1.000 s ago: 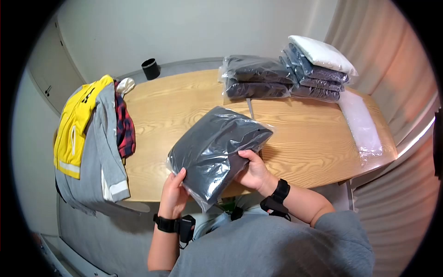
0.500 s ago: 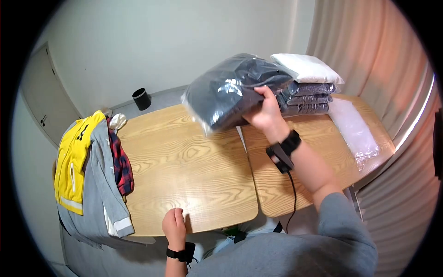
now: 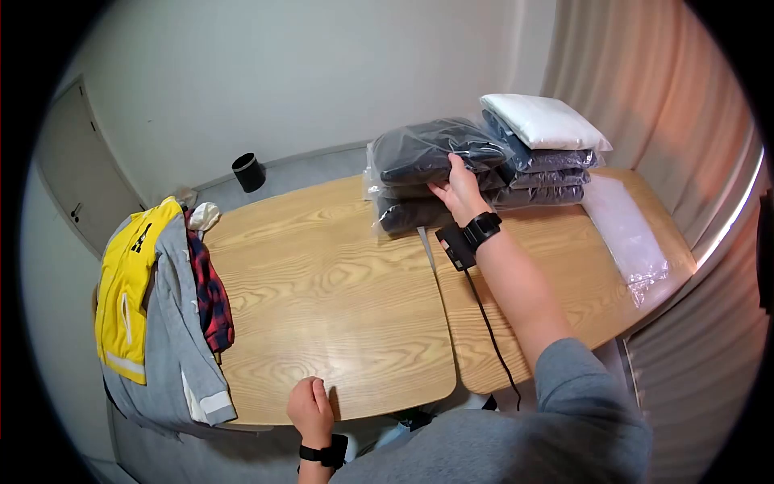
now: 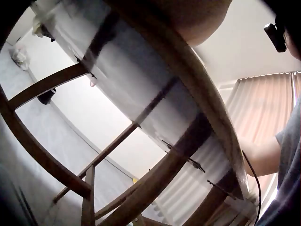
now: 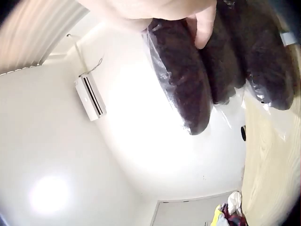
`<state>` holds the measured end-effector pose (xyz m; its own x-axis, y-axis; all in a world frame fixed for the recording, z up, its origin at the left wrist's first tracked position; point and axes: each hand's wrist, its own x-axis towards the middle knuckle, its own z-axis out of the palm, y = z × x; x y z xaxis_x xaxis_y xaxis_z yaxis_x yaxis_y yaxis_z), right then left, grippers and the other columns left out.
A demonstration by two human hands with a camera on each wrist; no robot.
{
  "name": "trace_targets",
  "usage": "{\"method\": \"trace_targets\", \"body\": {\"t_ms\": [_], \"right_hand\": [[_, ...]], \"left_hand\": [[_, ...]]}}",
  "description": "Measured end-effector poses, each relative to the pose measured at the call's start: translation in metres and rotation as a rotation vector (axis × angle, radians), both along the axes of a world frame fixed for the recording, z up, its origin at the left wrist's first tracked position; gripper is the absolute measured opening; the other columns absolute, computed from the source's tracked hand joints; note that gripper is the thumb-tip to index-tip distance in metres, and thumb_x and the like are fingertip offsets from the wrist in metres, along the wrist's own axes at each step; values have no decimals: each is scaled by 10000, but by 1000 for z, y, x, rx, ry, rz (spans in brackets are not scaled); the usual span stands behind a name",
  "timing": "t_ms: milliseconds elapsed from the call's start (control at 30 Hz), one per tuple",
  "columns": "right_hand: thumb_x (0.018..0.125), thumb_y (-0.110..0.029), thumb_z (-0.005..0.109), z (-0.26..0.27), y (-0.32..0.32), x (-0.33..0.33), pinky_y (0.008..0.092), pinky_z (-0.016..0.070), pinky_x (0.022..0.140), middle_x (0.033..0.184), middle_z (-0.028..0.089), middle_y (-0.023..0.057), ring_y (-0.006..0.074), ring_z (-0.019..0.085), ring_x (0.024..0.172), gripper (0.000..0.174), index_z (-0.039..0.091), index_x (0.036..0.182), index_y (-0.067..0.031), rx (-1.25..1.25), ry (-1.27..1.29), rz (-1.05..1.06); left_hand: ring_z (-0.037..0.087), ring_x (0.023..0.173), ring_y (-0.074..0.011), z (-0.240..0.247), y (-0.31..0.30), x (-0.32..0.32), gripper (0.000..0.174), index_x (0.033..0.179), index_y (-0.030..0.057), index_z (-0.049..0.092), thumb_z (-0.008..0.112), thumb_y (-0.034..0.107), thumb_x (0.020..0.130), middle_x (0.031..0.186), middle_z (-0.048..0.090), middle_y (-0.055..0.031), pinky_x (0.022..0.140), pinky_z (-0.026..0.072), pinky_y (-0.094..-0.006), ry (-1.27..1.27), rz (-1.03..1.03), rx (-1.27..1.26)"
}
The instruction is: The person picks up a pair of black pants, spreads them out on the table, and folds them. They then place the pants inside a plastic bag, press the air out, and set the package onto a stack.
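Note:
At the back of the table, the right hand (image 3: 462,192) grips the near edge of a dark garment in a clear bag (image 3: 427,153), which lies on top of other bagged dark garments (image 3: 411,214). In the right wrist view the right hand (image 5: 174,14) has its fingers around the top bag (image 5: 181,80), with two more bags beneath it. The left hand (image 3: 312,407) rests at the table's front edge with its fingers loosely curled, holding nothing. In the left wrist view part of that hand (image 4: 200,21) shows above the table's underside.
Right of the gripped bag stands a second stack of bagged clothes with a white pack (image 3: 544,123) on top. Clear plastic bags (image 3: 621,226) lie at the right. A yellow jacket (image 3: 133,278), grey and plaid clothes hang over the left end. A black bin (image 3: 248,173) stands behind.
The right hand has carried the bagged dark garment from the front to the back stack and lowered it there. The left hand has let go of it and moved to the table's front edge.

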<state>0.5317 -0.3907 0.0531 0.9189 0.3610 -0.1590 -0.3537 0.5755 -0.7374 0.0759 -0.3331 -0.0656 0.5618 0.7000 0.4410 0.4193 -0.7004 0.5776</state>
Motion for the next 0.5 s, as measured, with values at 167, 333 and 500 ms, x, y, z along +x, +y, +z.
{"method": "trace_targets", "body": {"t_ms": [167, 333, 500], "right_hand": [[822, -663, 517, 0, -26, -1, 256, 456, 513, 843, 644, 119, 214, 637, 678, 675, 517, 992, -9, -533, -9, 340], [782, -729, 501, -2, -32, -40, 235, 429, 485, 753, 570, 48, 172, 596, 664, 686, 512, 917, -56, -382, -93, 473], [915, -392, 553, -53, 0, -126, 253, 447, 489, 641, 579, 57, 179, 590, 573, 331, 535, 767, -96, -278, -92, 983]], "left_hand": [[565, 692, -327, 0, -1, 0, 258, 804, 24, 600, 446, 185, 933, 739, 597, -138, 630, 439, -392, -5, 7, 16], [572, 742, -348, -1, 0, -3, 168, 824, 28, 602, 508, 152, 887, 785, 607, -151, 661, 448, -426, 50, 4, -45], [591, 764, -342, 3, 6, -10, 199, 822, 62, 622, 549, 239, 874, 814, 634, -152, 687, 461, -415, 14, -16, -124]]}}
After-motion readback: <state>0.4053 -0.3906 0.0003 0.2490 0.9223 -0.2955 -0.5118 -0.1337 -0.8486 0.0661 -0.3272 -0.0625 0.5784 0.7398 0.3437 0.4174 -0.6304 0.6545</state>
